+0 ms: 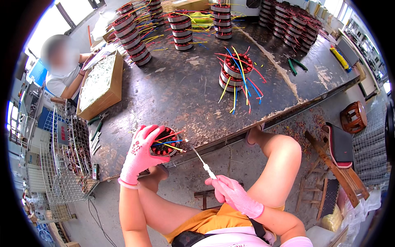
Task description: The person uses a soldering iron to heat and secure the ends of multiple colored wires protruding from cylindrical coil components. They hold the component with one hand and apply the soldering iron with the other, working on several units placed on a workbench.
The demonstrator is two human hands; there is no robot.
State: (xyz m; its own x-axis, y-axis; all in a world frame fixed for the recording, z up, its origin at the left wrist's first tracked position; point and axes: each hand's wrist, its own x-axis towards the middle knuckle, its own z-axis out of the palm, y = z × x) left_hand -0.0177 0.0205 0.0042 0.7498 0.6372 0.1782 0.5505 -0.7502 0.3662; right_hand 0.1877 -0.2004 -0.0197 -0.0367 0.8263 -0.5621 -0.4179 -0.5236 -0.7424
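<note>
My left hand (140, 153), in a pink glove, is closed around the side of a motor stator (168, 135) at the table's near edge. The stator has red coils inside, and red, yellow and blue lead wires (173, 141) point out of it to the right. In a pink glove too, my right hand (236, 196) grips a thin rod-like tool (207, 168) with a white handle. Its slender shaft slants up and left, its far end close to the wire ends; whether they touch I cannot tell.
Two stacked stators (235, 74) stand mid-table, with taller stator stacks (180, 31) behind. Green-handled pliers (294, 64) lie at the right, others (98, 125) at the left. A cardboard box (111, 88) of white pieces sits near a seated person (61, 66). Wire baskets (61, 164) stand left.
</note>
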